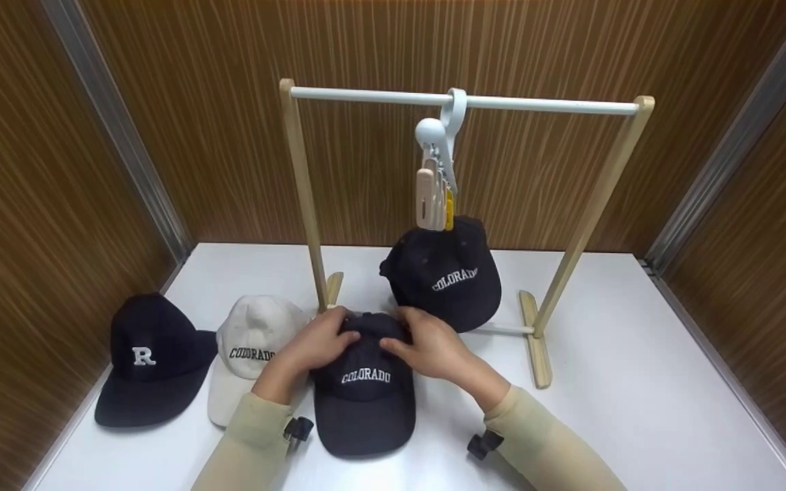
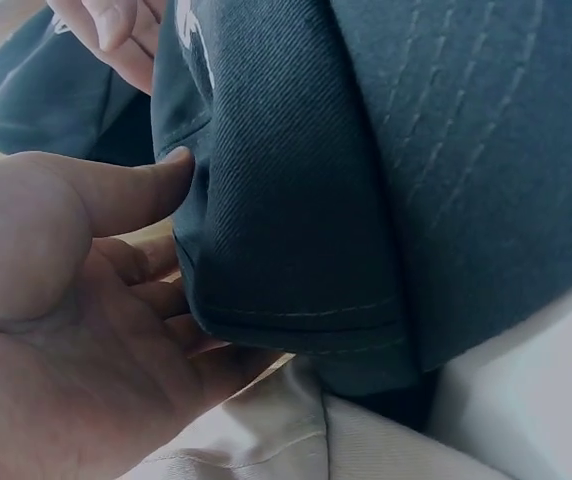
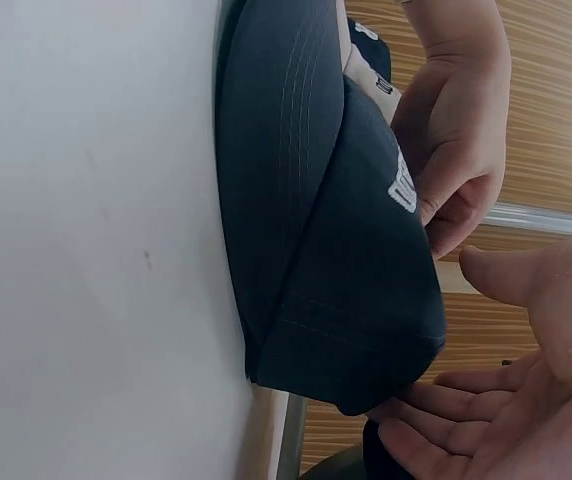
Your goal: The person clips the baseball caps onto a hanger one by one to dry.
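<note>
A dark cap (image 1: 364,426) lettered COLORADO lies on the white table, brim toward me. My left hand (image 1: 316,342) grips the left side of its crown, with the thumb (image 2: 171,180) on the fabric and the fingers round the back edge. On the other side, my right hand (image 1: 435,346) has its fingertips at the cap's rear edge; its thumb (image 3: 496,278) stands away from the crown in the right wrist view. Just behind, a second dark COLORADO cap (image 1: 447,273) hangs below a clip hanger (image 1: 442,157) with pale and yellow clips.
The hanger hooks over the white bar (image 1: 379,97) of a wooden rack (image 1: 587,215), whose foot (image 1: 536,344) rests on the table at right. Left of my hands sit a cream cap (image 1: 256,327) and a dark cap with an R (image 1: 154,368). Wood-grain walls (image 1: 366,41) enclose the table.
</note>
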The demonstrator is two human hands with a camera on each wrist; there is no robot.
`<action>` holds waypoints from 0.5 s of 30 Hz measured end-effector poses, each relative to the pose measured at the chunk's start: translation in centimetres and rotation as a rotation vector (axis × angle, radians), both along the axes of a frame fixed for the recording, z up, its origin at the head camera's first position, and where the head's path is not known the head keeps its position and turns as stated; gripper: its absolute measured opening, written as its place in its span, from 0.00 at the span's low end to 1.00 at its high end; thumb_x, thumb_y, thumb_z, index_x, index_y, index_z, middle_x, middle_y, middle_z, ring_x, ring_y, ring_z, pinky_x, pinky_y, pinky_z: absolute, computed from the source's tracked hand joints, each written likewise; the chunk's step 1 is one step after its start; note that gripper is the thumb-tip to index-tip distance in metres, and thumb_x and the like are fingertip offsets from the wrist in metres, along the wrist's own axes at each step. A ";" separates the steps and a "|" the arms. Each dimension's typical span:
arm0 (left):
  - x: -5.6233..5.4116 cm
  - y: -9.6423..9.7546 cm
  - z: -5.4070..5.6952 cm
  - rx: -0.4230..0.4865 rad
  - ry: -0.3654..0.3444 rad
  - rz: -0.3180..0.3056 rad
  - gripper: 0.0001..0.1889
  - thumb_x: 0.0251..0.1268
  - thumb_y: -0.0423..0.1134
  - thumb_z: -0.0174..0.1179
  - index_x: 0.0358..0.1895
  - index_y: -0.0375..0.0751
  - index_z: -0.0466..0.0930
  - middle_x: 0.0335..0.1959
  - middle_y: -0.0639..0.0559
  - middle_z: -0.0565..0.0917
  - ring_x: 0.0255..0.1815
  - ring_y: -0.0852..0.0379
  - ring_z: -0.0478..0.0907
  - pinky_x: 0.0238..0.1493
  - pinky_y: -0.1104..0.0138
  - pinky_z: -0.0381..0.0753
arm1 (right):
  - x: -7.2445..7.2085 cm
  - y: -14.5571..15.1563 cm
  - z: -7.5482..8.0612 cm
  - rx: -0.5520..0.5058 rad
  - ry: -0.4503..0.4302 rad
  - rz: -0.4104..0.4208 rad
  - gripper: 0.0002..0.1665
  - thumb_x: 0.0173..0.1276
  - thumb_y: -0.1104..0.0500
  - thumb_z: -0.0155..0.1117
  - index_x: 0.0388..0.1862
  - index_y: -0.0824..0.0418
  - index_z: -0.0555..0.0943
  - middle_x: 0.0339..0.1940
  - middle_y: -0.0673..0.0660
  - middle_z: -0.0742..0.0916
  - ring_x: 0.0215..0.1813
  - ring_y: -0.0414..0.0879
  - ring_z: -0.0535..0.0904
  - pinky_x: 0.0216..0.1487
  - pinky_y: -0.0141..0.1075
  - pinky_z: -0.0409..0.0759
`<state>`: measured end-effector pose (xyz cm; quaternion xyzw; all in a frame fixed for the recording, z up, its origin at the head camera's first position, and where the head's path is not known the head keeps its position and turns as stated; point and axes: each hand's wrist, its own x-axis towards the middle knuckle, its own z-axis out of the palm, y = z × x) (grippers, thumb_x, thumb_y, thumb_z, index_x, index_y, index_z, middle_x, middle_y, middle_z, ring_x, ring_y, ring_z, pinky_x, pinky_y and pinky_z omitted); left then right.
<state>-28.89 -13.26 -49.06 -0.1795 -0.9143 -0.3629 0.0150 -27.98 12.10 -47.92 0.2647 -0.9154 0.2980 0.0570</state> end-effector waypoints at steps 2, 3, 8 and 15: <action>0.0 0.0 0.0 -0.001 0.012 -0.004 0.09 0.79 0.34 0.66 0.55 0.34 0.83 0.53 0.37 0.88 0.58 0.36 0.85 0.65 0.41 0.80 | -0.1 0.0 -0.1 -0.001 0.007 0.007 0.34 0.79 0.45 0.76 0.71 0.67 0.81 0.58 0.62 0.90 0.58 0.57 0.87 0.61 0.55 0.84; 0.1 0.0 0.0 -0.002 0.019 -0.006 0.09 0.79 0.33 0.66 0.55 0.34 0.83 0.53 0.37 0.88 0.58 0.36 0.85 0.65 0.41 0.80 | -0.1 0.1 -0.2 -0.002 0.005 0.010 0.34 0.79 0.45 0.75 0.70 0.67 0.81 0.59 0.63 0.90 0.59 0.58 0.87 0.62 0.55 0.84; 0.1 0.0 0.2 0.016 0.035 -0.015 0.08 0.79 0.31 0.66 0.55 0.34 0.84 0.53 0.38 0.89 0.59 0.37 0.86 0.66 0.41 0.80 | -0.1 0.2 -0.5 -0.016 -0.022 0.024 0.34 0.80 0.45 0.74 0.71 0.68 0.81 0.61 0.65 0.90 0.63 0.61 0.87 0.67 0.57 0.82; 0.3 0.2 1.0 0.040 0.024 -0.007 0.09 0.80 0.31 0.67 0.56 0.34 0.85 0.52 0.39 0.89 0.56 0.40 0.86 0.64 0.43 0.81 | -0.3 0.3 -0.7 -0.046 -0.032 0.033 0.34 0.81 0.45 0.73 0.71 0.69 0.81 0.62 0.66 0.90 0.64 0.61 0.87 0.67 0.57 0.82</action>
